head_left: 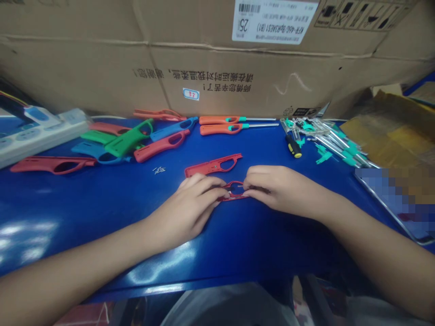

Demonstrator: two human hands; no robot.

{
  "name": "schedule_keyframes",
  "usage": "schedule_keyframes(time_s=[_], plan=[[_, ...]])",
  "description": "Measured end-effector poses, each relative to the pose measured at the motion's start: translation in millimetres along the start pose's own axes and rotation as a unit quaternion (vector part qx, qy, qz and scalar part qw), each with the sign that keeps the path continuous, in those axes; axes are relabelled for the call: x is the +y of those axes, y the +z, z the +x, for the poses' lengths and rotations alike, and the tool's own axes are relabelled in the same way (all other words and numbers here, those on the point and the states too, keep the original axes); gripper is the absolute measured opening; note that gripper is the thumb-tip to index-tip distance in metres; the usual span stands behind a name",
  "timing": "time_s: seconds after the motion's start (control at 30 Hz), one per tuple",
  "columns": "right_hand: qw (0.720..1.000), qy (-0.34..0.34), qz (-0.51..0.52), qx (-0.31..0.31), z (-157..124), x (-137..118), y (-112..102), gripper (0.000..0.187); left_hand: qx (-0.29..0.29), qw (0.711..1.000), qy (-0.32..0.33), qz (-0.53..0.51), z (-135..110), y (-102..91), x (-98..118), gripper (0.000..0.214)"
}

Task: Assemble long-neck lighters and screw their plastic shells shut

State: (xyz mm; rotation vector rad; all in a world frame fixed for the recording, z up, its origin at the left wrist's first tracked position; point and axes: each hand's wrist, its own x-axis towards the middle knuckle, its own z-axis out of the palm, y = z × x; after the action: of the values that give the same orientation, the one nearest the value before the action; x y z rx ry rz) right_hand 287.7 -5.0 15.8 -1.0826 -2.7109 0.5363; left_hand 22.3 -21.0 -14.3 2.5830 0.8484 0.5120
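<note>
Low over the blue tabletop, my two hands meet at a red lighter casing half (234,198) with an open trigger loop. My left hand (192,206) has its fingers closed round the left part and covers most of it. At the other end, by the loop, my right hand (283,188) is closed in a pinch; any small part between those fingertips is hidden. Just beyond my left fingers lies another red casing half (210,167), its inner side facing up. Several small screws (158,170) lie loose to its left.
Red, green and blue casing halves (125,138) pile up at the left by a white power strip (41,133). Two orange lighters (217,130) lie at the back against a cardboard box (204,54). At right are a screwdriver (292,146), metal tubes with green parts (340,142) and a phone-like slab (390,203).
</note>
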Motion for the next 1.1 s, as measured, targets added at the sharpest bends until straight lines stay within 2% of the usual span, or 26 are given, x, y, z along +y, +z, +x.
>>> schedule_keyframes(time_s=[0.27,0.6,0.83,0.97,1.03,1.1], plan=[[0.992,-0.008,0.127,-0.003,-4,-2,-10,0.009,0.004,0.998,0.031,0.062,-4,-5.0,-4,0.031],[0.995,-0.041,0.095,-0.014,-4,-1,-8,0.008,0.024,0.981,0.126,0.144,-10,-8.3,-6,0.035],[0.998,-0.053,0.039,-0.005,-4,-3,-3,0.014,0.018,0.974,0.132,0.182,-7,-12.6,2,0.036],[0.997,-0.058,0.05,0.001,-4,-4,-4,0.016,0.016,0.972,0.14,0.19,-8,-10.6,0,0.034],[0.997,-0.051,0.059,0.023,-3,-4,-4,0.016,0.02,0.977,0.131,0.166,-9,-9.2,-3,0.033],[0.997,-0.011,0.036,0.074,-1,1,-5,0.016,0.024,0.983,0.117,0.138,-9,-8.6,-5,0.033]])
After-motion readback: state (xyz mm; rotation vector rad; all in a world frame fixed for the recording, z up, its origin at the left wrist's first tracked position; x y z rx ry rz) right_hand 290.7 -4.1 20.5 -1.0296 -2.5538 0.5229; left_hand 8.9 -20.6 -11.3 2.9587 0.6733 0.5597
